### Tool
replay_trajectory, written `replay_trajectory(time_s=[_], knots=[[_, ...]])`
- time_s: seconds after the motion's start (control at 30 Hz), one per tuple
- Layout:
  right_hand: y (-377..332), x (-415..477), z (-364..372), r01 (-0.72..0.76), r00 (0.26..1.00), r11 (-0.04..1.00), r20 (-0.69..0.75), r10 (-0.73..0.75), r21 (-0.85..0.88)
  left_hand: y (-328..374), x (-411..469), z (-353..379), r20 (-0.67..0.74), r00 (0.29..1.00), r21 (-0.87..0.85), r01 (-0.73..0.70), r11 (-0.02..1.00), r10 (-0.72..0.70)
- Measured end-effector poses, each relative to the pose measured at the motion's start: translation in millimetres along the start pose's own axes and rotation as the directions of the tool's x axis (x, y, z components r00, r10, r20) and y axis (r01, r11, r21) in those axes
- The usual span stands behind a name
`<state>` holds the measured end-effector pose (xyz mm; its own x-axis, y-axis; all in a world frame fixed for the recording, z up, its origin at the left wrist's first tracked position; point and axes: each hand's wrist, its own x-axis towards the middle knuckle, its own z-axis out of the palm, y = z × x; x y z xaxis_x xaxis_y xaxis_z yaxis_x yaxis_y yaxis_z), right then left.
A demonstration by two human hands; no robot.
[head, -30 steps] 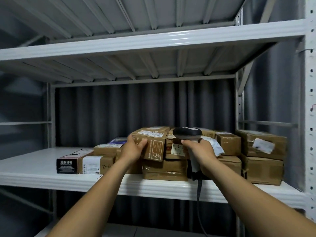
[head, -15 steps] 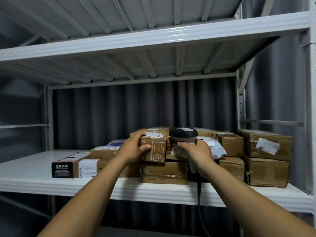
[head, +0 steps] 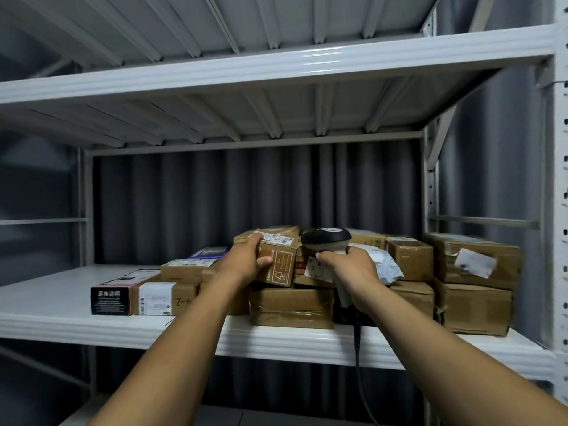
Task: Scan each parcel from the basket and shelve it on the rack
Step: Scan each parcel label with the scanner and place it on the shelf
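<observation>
My left hand (head: pixel 246 262) grips a small brown cardboard parcel (head: pixel 278 259) with a white label on top, thumb on its front face and fingers over its top left edge. The parcel sits on a larger taped box (head: pixel 290 307) on the white rack shelf (head: pixel 276 341). To its right my right hand (head: pixel 353 267) holds a barcode scanner (head: pixel 326 239) by its pale handle; the black head is level with the parcel's top. The scanner's cable hangs below the shelf edge. The basket is out of view.
Several brown parcels crowd the shelf's middle and right, among them two stacked boxes (head: pixel 475 284) by the right upright (head: pixel 561 210). A black box (head: pixel 110 298) and a labelled carton (head: pixel 166 298) lie at the left. A grey poly mailer (head: pixel 385 265) lies behind my right hand. Another shelf (head: pixel 276 69) spans overhead.
My left hand has moved the small parcel slightly right onto the stack, its fingers now over the top edge. The right hand with the scanner has held its place.
</observation>
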<state>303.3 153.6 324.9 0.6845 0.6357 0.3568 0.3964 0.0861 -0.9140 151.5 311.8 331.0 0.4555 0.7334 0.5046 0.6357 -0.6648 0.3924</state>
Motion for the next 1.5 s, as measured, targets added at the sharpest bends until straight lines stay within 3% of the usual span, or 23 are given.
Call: replay_trajectory(time_s=[0.23, 0.37, 0.57, 0.87, 1.0, 1.23, 1.5], knots=[[-6.5, -21.5, -18.5, 0.036, 0.999, 0.999, -0.004, -0.036, -0.032, 5.1, -27.8, -19.0, -0.065, 0.998, 0.046, 0.021, 0.999, -0.018], [-7.4, -52.7, -33.2, 0.019, 0.995, 1.0, 0.102, -0.018, -0.01, 7.7, -67.4, -25.6, -0.059, 0.998, 0.162, 0.036, 0.986, -0.027], [26.2, -113.3, -44.3, 0.016, 0.984, 0.992, 0.176, 0.006, -0.123, 6.1, -146.8, -6.0, 0.059, 0.998, 0.379, 0.002, 0.925, -0.027], [115.5, -204.8, -55.9, 0.01, 0.932, 0.939, 0.344, 0.116, -0.344, -5.0, -255.0, 65.3, 0.22, 0.974, 0.403, -0.037, 0.914, -0.057], [173.3, -236.4, -60.4, -0.065, 0.901, 0.916, 0.372, 0.224, -0.395, -16.3, -303.9, 122.1, 0.328, 0.941, 0.419, -0.062, 0.906, -0.088], [264.3, -267.4, -78.4, -0.044, 0.849, 0.852, 0.43, 0.307, -0.522, -40.6, -374.3, 213.1, 0.51, 0.846, 0.417, -0.089, 0.905, -0.152], [361.2, -259.2, -116.6, -0.156, 0.833, 0.775, 0.34, 0.436, -0.613, -38.3, -414.1, 327.4, 0.702, 0.701, 0.313, -0.147, 0.938, -0.124]])
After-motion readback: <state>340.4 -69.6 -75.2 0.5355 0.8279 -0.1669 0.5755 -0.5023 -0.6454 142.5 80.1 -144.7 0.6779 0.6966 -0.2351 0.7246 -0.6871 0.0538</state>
